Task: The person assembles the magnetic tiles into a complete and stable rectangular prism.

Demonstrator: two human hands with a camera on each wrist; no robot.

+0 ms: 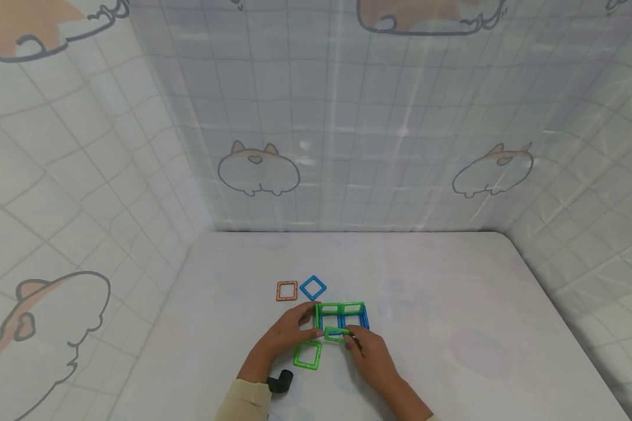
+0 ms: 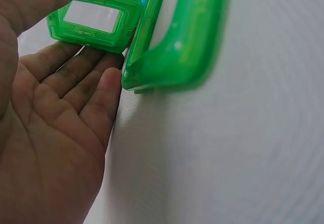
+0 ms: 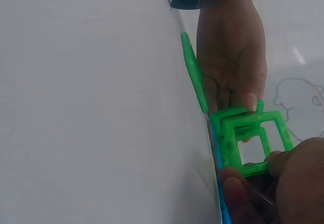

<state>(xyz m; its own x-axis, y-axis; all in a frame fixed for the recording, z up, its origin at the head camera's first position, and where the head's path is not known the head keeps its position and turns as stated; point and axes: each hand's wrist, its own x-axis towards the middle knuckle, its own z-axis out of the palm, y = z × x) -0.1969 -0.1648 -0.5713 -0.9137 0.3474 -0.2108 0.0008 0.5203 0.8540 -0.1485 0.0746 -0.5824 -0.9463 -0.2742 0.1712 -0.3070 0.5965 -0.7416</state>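
Blue square magnetic tiles [image 1: 351,332] lie side by side on the table, with green square tiles [image 1: 329,308] standing along their far and left edges. My left hand [image 1: 284,332] rests against the left side of this structure, thumb near the front corner; in the left wrist view its fingers [image 2: 76,75] are fairly straight. With thumb and fingers, my right hand [image 1: 371,355] pinches a green square tile [image 1: 337,340] at the structure's front edge. The right wrist view shows this held tile [image 3: 230,145] upright before the others. A loose green tile [image 1: 307,366] lies just in front.
An orange square tile [image 1: 287,299] and a blue square tile [image 1: 313,296] lie behind the structure. A black wrist device [image 1: 281,382] sits by the left sleeve [image 1: 246,397]. Patterned sheets [image 1: 337,117] hang around the white table [image 1: 426,280].
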